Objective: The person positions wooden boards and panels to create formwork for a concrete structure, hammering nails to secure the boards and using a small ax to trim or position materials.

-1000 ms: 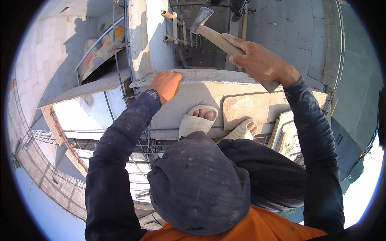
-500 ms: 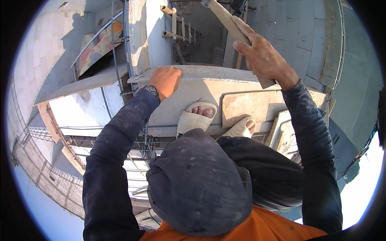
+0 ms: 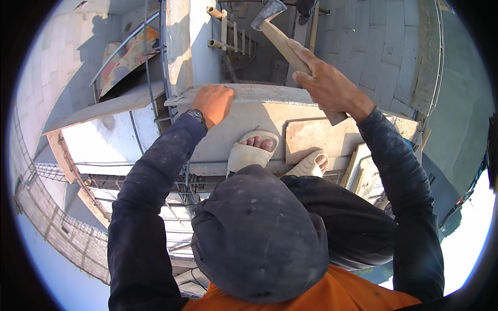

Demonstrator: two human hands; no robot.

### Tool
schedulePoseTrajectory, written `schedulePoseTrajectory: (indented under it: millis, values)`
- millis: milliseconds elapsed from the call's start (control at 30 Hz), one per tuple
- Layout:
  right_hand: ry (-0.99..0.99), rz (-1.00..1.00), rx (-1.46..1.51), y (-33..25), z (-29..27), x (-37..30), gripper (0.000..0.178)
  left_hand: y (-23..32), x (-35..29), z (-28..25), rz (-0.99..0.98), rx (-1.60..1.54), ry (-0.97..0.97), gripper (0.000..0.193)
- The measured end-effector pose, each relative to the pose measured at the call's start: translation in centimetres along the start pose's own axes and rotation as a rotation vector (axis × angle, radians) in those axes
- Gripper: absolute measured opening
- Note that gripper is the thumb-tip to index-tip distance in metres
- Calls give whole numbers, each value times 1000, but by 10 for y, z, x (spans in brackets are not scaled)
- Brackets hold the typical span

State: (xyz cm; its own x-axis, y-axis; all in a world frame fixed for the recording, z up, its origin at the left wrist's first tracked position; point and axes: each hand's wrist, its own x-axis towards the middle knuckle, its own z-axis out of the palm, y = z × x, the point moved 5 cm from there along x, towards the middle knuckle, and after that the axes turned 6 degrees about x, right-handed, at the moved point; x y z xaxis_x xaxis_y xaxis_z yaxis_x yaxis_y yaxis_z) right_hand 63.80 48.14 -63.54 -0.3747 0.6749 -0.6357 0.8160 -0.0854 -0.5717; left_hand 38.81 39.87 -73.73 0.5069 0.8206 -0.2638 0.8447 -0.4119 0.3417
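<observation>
My right hand [image 3: 332, 85] grips the flat wooden handle of a hammer [image 3: 290, 52], with the thumb and a finger lying along the wood. Its metal head points up and away, over the far gap. Wearing a wristwatch [image 3: 196, 116], my left hand [image 3: 213, 103] is closed near the left end of a pale, dusty plank [image 3: 270, 95]. Its fingertips are turned away, so whatever they hold is hidden. My feet in light sandals [image 3: 254, 150] rest on the pale surface just this side of the plank.
A loose wooden board [image 3: 316, 139] lies beside my right foot. Thin steel bars [image 3: 150, 67] rise left of my left hand. Beyond the plank, a deep opening [image 3: 259, 57] drops away past a pale column [image 3: 179, 46], with wooden poles [image 3: 220, 45] jutting out. A block wall [image 3: 376, 46] stands at right.
My right hand has shifted left and slightly down with the hammer, bringing its metal head fully into view. My left hand stays at the plank.
</observation>
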Motion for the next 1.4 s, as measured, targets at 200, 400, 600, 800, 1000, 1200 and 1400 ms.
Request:
schedulePoseTrajectory:
  millis: [200, 400, 600, 800, 1000, 1200, 1400]
  values:
    - [-313, 63, -9, -22, 6, -11, 72, -7, -3, 13, -72, 38, -161, 14]
    - [56, 32, 70, -20, -14, -5, 75, -3, 4, 11, -42, 26, -162, 13]
    - [-450, 80, -42, -8, 9, -18, 74, -4, 5, 15, -40, 32, -170, 12]
    - [121, -68, 4, -23, -32, -6, 70, -4, 4, 8, -22, 44, -133, 13]
    - [-578, 200, -40, -21, 15, -22, 71, -3, 2, 13, -38, 76, -168, 13]
    - [8, 154, 66, -47, -35, 9, 64, -10, -5, 15, -74, 73, -177, 15]
    - [-713, 237, -136, -12, 13, 5, 68, -7, 1, 15, -67, 75, -192, 14]
